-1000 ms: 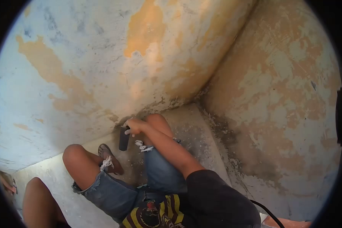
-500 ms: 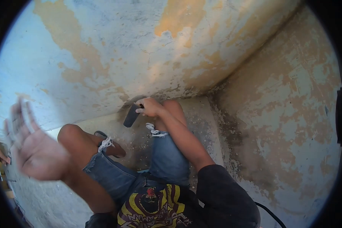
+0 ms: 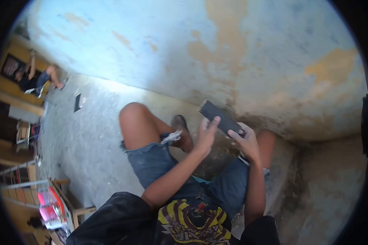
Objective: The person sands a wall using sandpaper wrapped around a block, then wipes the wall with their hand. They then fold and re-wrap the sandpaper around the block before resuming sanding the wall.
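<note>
Between my hands is a dark grey, flat rectangular block [image 3: 220, 117], its left end pale and rough like layered edges. It is tilted, in front of the peeling wall [image 3: 163, 53] and above my knees. My left hand [image 3: 205, 136] is closed on its left half, thumb on the upper face and fingers partly hidden beneath. At the lower right end my right hand [image 3: 247, 143] grips it, thumb lying on the face. Whether the block is wrapped in sandpaper I cannot make out.
A second wall [image 3: 335, 175] meets the first in a corner at my right. Another person [image 3: 30, 81] sits at the far left, arms raised. A dark flat object [image 3: 77, 102] lies on the concrete floor [image 3: 86, 134]. Pink containers [image 3: 48, 204] stand on a wooden bench at lower left.
My view has turned left, bringing in the other person and bench. My left hand, raised open and held away before, has come over and taken hold of the block beside my right hand.
</note>
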The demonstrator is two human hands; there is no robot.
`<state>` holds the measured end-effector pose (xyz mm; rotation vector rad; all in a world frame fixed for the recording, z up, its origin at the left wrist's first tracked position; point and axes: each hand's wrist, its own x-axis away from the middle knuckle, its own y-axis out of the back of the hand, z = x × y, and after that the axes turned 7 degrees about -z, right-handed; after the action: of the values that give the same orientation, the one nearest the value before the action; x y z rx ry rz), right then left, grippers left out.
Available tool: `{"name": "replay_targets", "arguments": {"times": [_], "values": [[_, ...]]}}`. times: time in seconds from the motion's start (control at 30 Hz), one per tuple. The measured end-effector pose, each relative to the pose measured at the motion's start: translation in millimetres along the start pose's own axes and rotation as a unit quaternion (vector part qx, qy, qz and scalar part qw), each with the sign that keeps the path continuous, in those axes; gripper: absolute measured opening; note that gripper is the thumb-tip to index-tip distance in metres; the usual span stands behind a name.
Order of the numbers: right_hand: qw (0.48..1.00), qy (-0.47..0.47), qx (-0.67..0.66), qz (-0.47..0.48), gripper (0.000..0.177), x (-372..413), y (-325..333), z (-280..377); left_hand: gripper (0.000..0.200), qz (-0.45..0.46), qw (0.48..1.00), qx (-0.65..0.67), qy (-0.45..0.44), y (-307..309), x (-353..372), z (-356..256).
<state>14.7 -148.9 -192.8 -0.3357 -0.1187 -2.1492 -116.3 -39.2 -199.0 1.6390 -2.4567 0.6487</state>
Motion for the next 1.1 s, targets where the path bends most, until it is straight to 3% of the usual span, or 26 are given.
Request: {"name": "replay_targets", "arguments": {"times": [0.1, 0.2, 0.27, 0.37, 0.6, 0.7, 0.77, 0.8, 0.87, 1.0, 1.1], "values": [[0.978, 0.059, 0.196, 0.039, 0.032, -26.2, 22.4, -26.3, 0.038, -0.003, 0.999, -0.003, 0.042, 12.3, -19.2, 48.0], [0.974, 0.030, 0.205, 0.091, 0.032, -35.0, 19.4, -33.4, 0.039, -0.038, 0.991, 0.125, 0.035, 8.8, -10.2, 52.6], [0.985, -0.048, 0.145, 0.085, 0.032, -36.1, 14.6, -28.5, 0.041, -0.052, 0.990, 0.096, 0.087, 10.6, -11.4, 54.6], [0.986, -0.077, 0.107, 0.106, 0.030, -37.2, 4.5, -20.4, 0.043, -0.059, 0.989, 0.114, 0.077, 18.0, -16.4, 55.6], [0.981, -0.066, 0.140, 0.120, 0.026, -39.5, -10.2, -27.5, 0.043, -0.059, 0.995, 0.039, 0.070, 38.0, -25.1, 69.3], [0.978, -0.055, 0.171, 0.105, 0.026, -37.0, -12.0, -23.5, 0.042, -0.051, 0.991, 0.049, 0.110, 39.3, -22.8, 70.8], [0.972, -0.025, 0.211, 0.105, 0.026, -31.6, -10.8, -22.2, 0.039, -0.028, 0.996, 0.074, -0.029, 35.3, -23.1, 79.5], [0.971, -0.031, 0.220, 0.088, 0.026, -29.8, -6.8, -23.6, 0.039, -0.013, 0.996, 0.084, -0.018, 29.7, -19.6, 80.5], [0.977, 0.053, 0.176, 0.104, 0.023, -27.6, -5.8, -24.6, 0.036, 0.008, 0.987, 0.108, -0.121, 29.8, -13.2, 65.3], [0.982, 0.039, 0.164, 0.087, 0.019, -11.6, -8.7, -7.0, 0.033, 0.039, 0.993, 0.057, -0.101, 31.9, -2.0, 41.6], [0.976, 0.084, 0.184, 0.079, 0.018, -7.8, -9.8, -4.9, 0.033, 0.053, 0.992, 0.052, -0.098, 32.8, -3.8, 38.2]]}}
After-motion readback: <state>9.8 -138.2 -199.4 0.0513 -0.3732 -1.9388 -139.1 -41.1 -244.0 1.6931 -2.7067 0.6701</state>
